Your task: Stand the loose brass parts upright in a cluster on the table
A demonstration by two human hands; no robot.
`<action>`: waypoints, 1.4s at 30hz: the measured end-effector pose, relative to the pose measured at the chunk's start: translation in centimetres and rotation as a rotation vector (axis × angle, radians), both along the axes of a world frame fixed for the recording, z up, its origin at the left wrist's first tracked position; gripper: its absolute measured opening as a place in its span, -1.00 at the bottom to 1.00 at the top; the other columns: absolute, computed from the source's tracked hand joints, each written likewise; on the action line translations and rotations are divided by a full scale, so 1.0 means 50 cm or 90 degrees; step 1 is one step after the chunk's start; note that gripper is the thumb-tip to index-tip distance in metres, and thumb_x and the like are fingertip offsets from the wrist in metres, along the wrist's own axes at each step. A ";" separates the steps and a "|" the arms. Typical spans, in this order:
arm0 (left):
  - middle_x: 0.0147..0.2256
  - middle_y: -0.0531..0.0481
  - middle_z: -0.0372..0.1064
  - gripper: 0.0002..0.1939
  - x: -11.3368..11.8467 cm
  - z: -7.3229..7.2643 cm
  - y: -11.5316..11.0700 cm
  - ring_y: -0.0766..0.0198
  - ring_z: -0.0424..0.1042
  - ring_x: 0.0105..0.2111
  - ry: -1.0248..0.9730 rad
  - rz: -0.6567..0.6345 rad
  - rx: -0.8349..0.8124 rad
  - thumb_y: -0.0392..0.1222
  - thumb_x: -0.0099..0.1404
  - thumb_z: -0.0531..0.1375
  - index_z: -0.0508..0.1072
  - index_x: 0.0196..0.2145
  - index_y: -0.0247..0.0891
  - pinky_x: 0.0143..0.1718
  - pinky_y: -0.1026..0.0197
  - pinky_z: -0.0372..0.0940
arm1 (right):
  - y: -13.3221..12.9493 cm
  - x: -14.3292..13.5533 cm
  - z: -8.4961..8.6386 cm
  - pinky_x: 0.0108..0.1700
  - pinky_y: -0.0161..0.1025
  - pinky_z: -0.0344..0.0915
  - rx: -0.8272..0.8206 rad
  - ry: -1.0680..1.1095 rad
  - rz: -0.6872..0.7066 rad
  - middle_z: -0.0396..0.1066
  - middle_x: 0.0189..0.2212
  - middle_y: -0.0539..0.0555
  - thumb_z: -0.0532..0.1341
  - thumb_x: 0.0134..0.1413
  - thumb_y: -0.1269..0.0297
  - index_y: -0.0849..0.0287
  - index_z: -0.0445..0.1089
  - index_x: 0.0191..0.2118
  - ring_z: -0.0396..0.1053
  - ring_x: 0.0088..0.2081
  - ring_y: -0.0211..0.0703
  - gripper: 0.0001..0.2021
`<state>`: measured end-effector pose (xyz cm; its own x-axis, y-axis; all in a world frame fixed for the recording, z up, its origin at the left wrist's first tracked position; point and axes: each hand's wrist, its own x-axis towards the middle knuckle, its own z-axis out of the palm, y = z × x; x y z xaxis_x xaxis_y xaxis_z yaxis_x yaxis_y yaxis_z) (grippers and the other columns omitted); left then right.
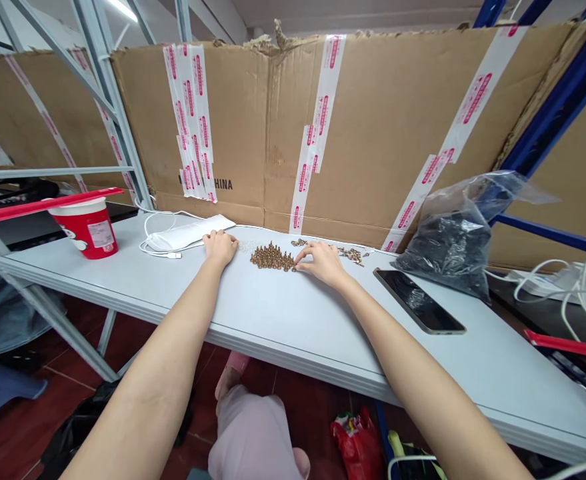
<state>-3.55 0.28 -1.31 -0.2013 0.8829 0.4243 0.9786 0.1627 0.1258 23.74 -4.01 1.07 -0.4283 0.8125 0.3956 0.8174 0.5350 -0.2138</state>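
A cluster of small brass-coloured pieces (271, 257) stands on the white table in front of me; their exact kind is too small to tell. My right hand (323, 262) is at the cluster's right edge, thumb and forefinger pinched together by the outermost pieces. What lies between those fingertips is too small to make out. To the left, my left hand (219, 247) rests with curled fingers beside some small clear pieces (246, 246). Its fingertips are partly hidden, so anything in them cannot be seen. More brass-coloured pieces (353, 255) lie behind and right of my right hand.
A white power strip with a cable (185, 233) lies behind my left hand. A red cup (90, 230) stands at far left. On the right are a phone (417, 300) and a clear bag of dark material (445, 233). A taped cardboard wall (243, 133) closes off the back.
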 end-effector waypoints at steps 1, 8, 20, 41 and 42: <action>-0.13 -0.17 0.32 -0.66 0.000 0.001 0.000 0.01 0.14 -0.07 -0.003 0.000 0.007 -0.07 0.21 -0.02 0.51 -0.24 -0.14 -0.05 -0.02 -0.04 | 0.001 0.002 0.001 -0.19 -0.19 -0.07 0.002 -0.005 -0.003 0.37 -0.23 0.02 0.25 -0.08 0.19 0.00 0.48 -0.39 0.17 -0.13 -0.08 -0.90; -0.14 -0.18 0.33 -0.63 -0.003 0.006 -0.003 -0.01 0.16 -0.08 -0.057 0.072 0.032 -0.10 0.22 -0.06 0.49 -0.22 -0.18 -0.08 -0.02 -0.01 | 0.006 0.012 0.004 -0.18 -0.18 -0.07 0.005 -0.012 -0.012 0.39 -0.25 0.03 0.24 -0.08 0.18 0.02 0.47 -0.39 0.18 -0.15 -0.07 -0.90; -0.12 -0.20 0.35 -0.67 -0.006 0.000 0.005 -0.04 0.19 -0.06 -0.103 0.106 -0.009 -0.13 0.17 -0.02 0.52 -0.29 -0.22 -0.08 -0.04 0.04 | 0.008 0.015 0.005 -0.17 -0.19 -0.07 -0.001 -0.047 -0.018 0.40 -0.32 0.02 0.25 -0.09 0.20 0.04 0.47 -0.43 0.22 -0.19 -0.11 -0.91; -0.14 -0.22 0.31 -0.69 -0.011 -0.006 0.004 -0.02 0.22 -0.08 -0.099 0.073 0.033 -0.20 0.18 -0.04 0.46 -0.24 -0.23 -0.09 0.00 0.12 | 0.001 -0.003 -0.001 -0.12 -0.17 -0.01 -0.064 -0.067 -0.048 0.46 -0.47 0.02 0.19 -0.07 0.11 0.10 0.44 -0.50 0.32 -0.35 -0.17 -0.81; -0.14 -0.22 0.29 -0.69 -0.013 -0.007 0.005 0.00 0.22 -0.08 -0.105 0.063 0.050 -0.23 0.18 -0.04 0.44 -0.21 -0.24 -0.09 0.04 0.13 | 0.003 0.003 0.002 -0.12 -0.17 0.00 -0.077 -0.056 -0.049 0.46 -0.45 0.01 0.18 -0.07 0.10 0.09 0.44 -0.49 0.33 -0.34 -0.17 -0.80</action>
<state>-4.19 0.54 -1.64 -0.3584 0.8204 0.4456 0.9233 0.2408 0.2992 23.87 -3.85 1.17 -0.3916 0.8836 0.2565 0.8732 0.4448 -0.1991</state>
